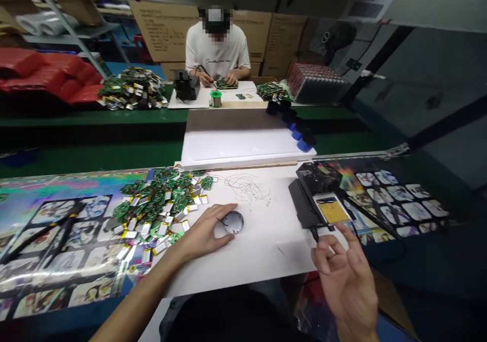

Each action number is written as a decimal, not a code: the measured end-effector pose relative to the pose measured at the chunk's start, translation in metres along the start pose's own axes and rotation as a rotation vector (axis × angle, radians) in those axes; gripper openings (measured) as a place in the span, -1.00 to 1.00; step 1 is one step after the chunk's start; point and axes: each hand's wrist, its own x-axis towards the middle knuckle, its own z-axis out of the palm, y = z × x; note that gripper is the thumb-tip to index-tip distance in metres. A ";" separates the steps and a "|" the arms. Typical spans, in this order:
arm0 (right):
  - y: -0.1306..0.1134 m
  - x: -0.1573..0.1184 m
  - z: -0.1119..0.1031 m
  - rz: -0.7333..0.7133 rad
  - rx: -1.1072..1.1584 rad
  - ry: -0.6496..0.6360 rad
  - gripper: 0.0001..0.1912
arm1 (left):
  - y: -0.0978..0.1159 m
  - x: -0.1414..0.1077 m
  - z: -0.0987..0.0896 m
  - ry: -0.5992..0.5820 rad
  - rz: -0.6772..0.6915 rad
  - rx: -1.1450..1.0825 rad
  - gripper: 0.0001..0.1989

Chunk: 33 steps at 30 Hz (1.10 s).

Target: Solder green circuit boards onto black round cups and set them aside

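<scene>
My left hand rests on the white work board with its thumb and fingers curved round a small, round, shallow grey case. A short dark wire stands up inside this case. My right hand is raised, palm partly up, by the front of a black soldering station. Its fingers are partly bent and apart, with nothing visible in them. The fingertips are close to the yellow sponge in the station's tray; whether they touch the tray I cannot tell. Left of my left hand lies a heap of green circuit boards with small silver batteries.
Loose thin wires lie on the board. Cutters with dark handles are at far left. Beyond stands a white panel with blue caps along its right side. Across the bench a person works on circuit boards beside a solder spool.
</scene>
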 end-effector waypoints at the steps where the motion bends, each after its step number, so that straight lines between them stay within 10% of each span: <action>1: -0.008 0.001 -0.002 -0.008 -0.012 0.045 -0.44 | -0.002 0.001 0.002 0.015 0.009 0.008 -0.20; 11: -0.035 0.045 0.002 -0.231 -0.284 0.069 -0.37 | -0.011 0.000 0.005 0.045 0.039 0.037 -0.32; 18: -0.058 0.032 -0.015 -0.887 -0.552 0.588 -0.64 | -0.008 -0.001 0.000 0.012 -0.002 -0.009 -0.28; 21: -0.062 0.010 -0.015 -0.824 -0.305 0.326 -0.73 | -0.002 0.001 -0.001 0.028 -0.019 -0.042 -0.38; 26: -0.007 0.006 -0.002 -0.183 -0.362 -0.287 -0.57 | 0.007 0.003 -0.008 -0.063 0.024 -0.143 -0.45; 33: 0.088 0.051 0.032 -0.181 -0.570 -0.354 -0.69 | 0.003 0.001 -0.010 -0.005 -0.040 -0.237 -0.46</action>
